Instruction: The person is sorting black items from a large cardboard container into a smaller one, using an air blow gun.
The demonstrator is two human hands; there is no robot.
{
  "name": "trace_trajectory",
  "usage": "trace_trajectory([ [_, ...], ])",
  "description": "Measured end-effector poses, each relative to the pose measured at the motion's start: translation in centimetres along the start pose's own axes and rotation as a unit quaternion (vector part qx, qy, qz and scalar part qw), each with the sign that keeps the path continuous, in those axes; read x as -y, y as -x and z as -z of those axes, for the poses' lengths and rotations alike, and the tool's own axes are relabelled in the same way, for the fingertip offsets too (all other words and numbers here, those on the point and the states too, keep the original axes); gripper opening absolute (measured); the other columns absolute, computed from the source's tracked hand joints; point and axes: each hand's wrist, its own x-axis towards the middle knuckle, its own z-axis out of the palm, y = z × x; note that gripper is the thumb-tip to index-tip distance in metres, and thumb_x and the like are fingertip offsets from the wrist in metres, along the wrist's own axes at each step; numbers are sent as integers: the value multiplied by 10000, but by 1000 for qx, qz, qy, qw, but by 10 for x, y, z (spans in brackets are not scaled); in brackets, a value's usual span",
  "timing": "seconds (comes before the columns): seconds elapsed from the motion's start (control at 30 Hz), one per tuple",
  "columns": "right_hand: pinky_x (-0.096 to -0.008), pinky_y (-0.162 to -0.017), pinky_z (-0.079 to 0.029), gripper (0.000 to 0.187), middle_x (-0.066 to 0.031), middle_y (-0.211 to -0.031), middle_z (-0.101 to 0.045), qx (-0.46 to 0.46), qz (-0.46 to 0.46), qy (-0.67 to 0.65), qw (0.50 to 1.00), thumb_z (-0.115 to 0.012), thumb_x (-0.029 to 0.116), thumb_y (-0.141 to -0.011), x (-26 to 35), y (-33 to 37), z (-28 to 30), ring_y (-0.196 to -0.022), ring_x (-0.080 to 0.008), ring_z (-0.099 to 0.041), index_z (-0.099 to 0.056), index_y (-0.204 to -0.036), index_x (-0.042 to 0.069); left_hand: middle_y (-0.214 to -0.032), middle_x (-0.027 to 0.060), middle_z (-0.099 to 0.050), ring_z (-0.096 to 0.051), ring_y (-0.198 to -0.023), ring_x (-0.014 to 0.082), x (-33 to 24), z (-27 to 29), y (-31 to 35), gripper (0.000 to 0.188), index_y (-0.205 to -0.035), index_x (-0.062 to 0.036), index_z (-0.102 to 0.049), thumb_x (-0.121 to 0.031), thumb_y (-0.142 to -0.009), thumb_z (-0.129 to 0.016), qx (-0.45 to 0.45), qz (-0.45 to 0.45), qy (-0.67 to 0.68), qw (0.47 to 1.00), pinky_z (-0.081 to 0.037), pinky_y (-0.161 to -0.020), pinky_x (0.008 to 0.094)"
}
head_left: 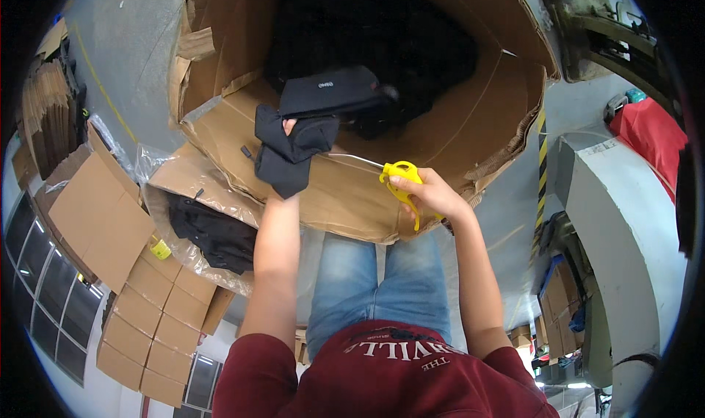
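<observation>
My left hand (288,126) is mostly wrapped in a soft black fabric bag (294,150), with only a bit of finger showing, and it holds the bag up over the near edge of a big carton. The bag's stiffer flat part (330,92), bearing a small pale mark, points away from me toward the carton's inside. In my right hand (429,194), fingers wrapped round its handle, is a yellow air blow gun (396,174). Its thin metal nozzle reaches left, with the tip close to the bag; whether it touches I cannot tell.
The large cardboard carton (470,135) opens in front of me, with a dark heap of black items (382,21) inside. Left of it stands a plastic-lined box (220,231) holding black fabric pieces. Stacked cartons (158,322) lie farther left; grey machinery (617,197) stands at right.
</observation>
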Motion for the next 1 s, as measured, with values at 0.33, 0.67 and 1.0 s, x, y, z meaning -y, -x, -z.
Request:
trace_trajectory([
  [0.33, -245, -417, -418, 343, -35, -567, -546, -54, -36, -5, 998, -583, 383, -861, -7, -3, 4, -444, -113, -539, -561, -831, 41, -1054, 138, -608, -582, -950, 263, 43, -11, -22, 472, -1114, 9, -559, -374, -858, -455, -39, 43, 105, 993, -460, -882, 391],
  [0.67, -229, -413, -395, 345, -36, -562, -538, -259, 63, -72, 961, -576, 380, -865, -24, -4, 14, -430, -105, -506, -548, -880, 37, -976, 102, -645, -603, -887, 241, 41, -11, -11, 439, -1044, -10, -611, -380, -829, -513, -101, 92, 55, 989, -471, -831, 389],
  [1.0, -258, -418, -425, 349, -24, -575, -533, -114, 16, 24, 993, -586, 368, -858, -26, 3, 6, -457, -114, -525, -568, -851, 20, -746, 84, -636, -590, -783, 242, -15, -52, -3, 148, -768, -128, -678, -216, -649, -667, 120, -315, -891, 304, -455, -684, 359],
])
